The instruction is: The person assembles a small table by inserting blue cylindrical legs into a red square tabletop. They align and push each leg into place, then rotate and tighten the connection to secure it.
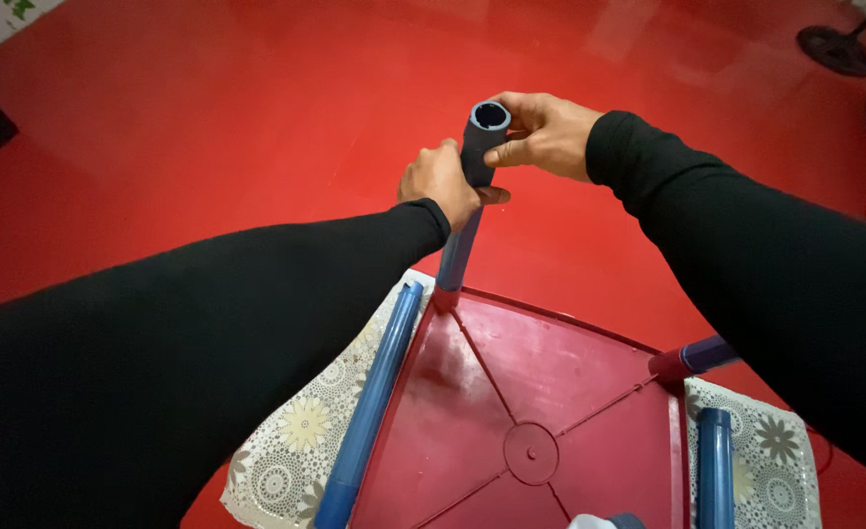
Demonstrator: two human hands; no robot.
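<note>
Fingers (517, 125) of the right hand (548, 132) pinch the rim of a dark grey foot cap (482, 137) at the top of an upright blue leg (457, 253). Just below, the left hand (443, 183) wraps the cap's lower part. That leg rises from a corner of an upturned red plastic table (541, 392) lying on a floral lace cloth (301, 441) spread over the red floor (208, 127), with loose blue legs (369, 407) alongside.

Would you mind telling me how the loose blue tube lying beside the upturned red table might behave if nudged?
The blue tube is round and smooth, so it would probably roll. It lies on a lace cloth, which may slow it. It looks like hollow plastic, so likely light and stiff.
</note>
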